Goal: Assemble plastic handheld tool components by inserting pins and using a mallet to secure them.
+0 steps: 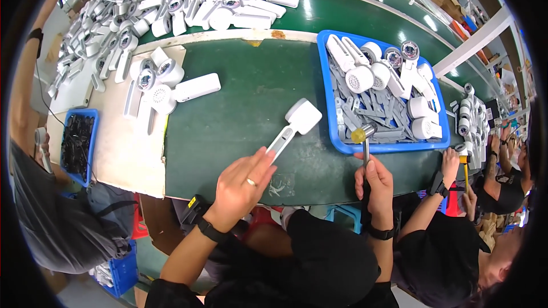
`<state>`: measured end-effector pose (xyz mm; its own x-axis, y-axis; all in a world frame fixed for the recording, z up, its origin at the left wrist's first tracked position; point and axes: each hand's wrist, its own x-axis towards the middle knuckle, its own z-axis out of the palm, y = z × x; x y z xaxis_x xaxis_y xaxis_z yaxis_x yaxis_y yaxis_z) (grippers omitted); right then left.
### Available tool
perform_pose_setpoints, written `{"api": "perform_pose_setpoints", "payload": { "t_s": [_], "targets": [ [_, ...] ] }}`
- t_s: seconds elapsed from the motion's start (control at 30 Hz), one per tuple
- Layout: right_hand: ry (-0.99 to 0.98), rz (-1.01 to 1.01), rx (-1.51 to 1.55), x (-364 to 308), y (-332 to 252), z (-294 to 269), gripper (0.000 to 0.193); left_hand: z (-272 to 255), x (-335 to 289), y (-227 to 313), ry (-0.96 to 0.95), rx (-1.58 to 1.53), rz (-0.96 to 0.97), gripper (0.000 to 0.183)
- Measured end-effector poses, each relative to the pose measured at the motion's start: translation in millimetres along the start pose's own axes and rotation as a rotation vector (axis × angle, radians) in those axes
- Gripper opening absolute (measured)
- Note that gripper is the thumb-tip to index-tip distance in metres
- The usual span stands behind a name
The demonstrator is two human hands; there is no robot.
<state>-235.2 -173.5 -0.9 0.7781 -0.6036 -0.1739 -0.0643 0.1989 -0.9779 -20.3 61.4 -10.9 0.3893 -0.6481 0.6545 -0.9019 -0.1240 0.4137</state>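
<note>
My left hand (pixel 242 185) is closed on the handle of a white handheld fan (pixel 303 117), whose round head points away from me over the green bench. A ring sits on one of that hand's fingers. My right hand (pixel 377 185) grips the dark handle of a small mallet (pixel 363 134) with a yellowish face, held upright. The mallet's head is in front of the near rim of a blue tray (pixel 365 149). Inside the tray lie several white fan bodies (pixel 360 78) and many grey flat strips (pixel 377 105).
A heap of white fan bodies (pixel 228 3) covers the far left. Several more (pixel 162 100) rest on a cardboard sheet (pixel 125 154). A small blue bin (pixel 80 179) of dark parts stands at the left. Close on my right, a co-worker's hand (pixel 450 162) is near another mallet.
</note>
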Motion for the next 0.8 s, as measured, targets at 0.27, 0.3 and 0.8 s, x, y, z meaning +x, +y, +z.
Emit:
{"api": "perform_pose_setpoints", "payload": {
  "t_s": [0.27,0.3,0.8],
  "targets": [
    [0.001,-0.02,0.009,0.0,0.5,-1.6,0.044,-7.8,47.3,17.4,-0.206,0.12,-0.324,0.057],
    [0.008,-0.02,0.018,0.0,0.8,-1.3,0.044,-5.0,56.7,15.3,-0.272,0.145,-0.288,0.053],
    [-0.01,0.032,0.064,-7.0,2.6,-10.2,0.038,-8.8,182.6,-53.7,-0.413,-1.243,-1.084,0.053]
  ]
}}
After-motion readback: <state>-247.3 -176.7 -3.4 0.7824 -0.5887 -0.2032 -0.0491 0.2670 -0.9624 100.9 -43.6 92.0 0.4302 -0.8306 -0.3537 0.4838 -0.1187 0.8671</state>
